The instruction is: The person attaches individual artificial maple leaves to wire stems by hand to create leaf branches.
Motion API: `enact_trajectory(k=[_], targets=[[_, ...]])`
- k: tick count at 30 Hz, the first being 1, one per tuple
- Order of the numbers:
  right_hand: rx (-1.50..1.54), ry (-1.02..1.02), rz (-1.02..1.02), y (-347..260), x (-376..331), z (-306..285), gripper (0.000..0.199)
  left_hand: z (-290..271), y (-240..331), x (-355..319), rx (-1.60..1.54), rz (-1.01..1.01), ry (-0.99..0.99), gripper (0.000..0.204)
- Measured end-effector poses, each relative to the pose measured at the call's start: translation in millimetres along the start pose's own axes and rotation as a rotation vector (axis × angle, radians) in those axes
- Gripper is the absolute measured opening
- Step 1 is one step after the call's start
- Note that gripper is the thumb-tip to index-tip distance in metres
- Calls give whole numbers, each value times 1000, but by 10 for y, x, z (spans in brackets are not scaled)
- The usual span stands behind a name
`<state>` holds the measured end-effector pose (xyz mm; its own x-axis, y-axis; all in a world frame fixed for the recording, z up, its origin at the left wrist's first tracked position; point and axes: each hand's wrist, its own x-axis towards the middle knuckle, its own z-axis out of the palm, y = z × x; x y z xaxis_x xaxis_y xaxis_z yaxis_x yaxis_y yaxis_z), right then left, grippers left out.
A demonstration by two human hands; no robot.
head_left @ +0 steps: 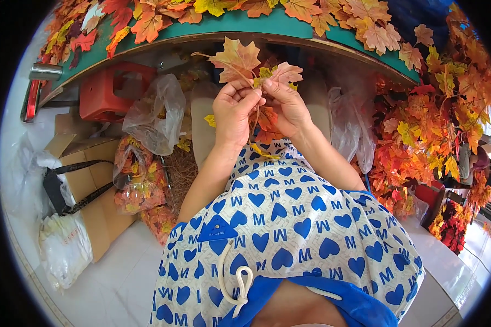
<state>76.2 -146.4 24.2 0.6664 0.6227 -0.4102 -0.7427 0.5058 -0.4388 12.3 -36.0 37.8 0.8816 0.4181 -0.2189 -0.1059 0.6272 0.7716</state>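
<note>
While your left hand and right hand meet at 12 o'clock over your lap, both pinch the stems of a leaf sprig, fingers closed. It sits just below the green tabletop edge. Red stool at 10 o'clock, cardboard box at 9, leaf pile at 3.

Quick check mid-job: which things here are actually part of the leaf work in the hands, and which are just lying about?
In hand:
- left hand and right hand, both pinching a sprig of artificial maple leaves
- more orange leaves on the lap
- loose leaves on the green table

Lying about:
- red plastic stool
- clear plastic bag
- cardboard box
- white sack
</note>
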Motion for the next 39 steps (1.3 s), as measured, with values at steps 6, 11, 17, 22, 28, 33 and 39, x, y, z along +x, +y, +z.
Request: enact_trajectory(k=[6, 11, 17, 22, 28, 33, 39], targets=[[29, 6, 8, -1, 7, -11, 14, 15, -7, 12, -28, -7, -17, 19], [4, 4, -27, 51, 3, -10, 14, -11, -40, 11, -33, -3, -7, 19], [109, 7, 25, 88, -6, -11, 10, 6, -33, -3, -13, 9, 2, 19], [331, 25, 166, 80, -30, -39, 10, 23, -24, 18, 73, 9, -5, 18], [365, 66, 176, 100, -7, -124, 9, 35, -58, 15, 127, -40, 1, 18], [319, 80, 151, 104, -27, -102, 9, 4, -90, 24, 132, -35, 1, 18], [264, 37, 82, 129, -18, -100, 10, -16, -101, 28, 109, -30, -4, 19]])
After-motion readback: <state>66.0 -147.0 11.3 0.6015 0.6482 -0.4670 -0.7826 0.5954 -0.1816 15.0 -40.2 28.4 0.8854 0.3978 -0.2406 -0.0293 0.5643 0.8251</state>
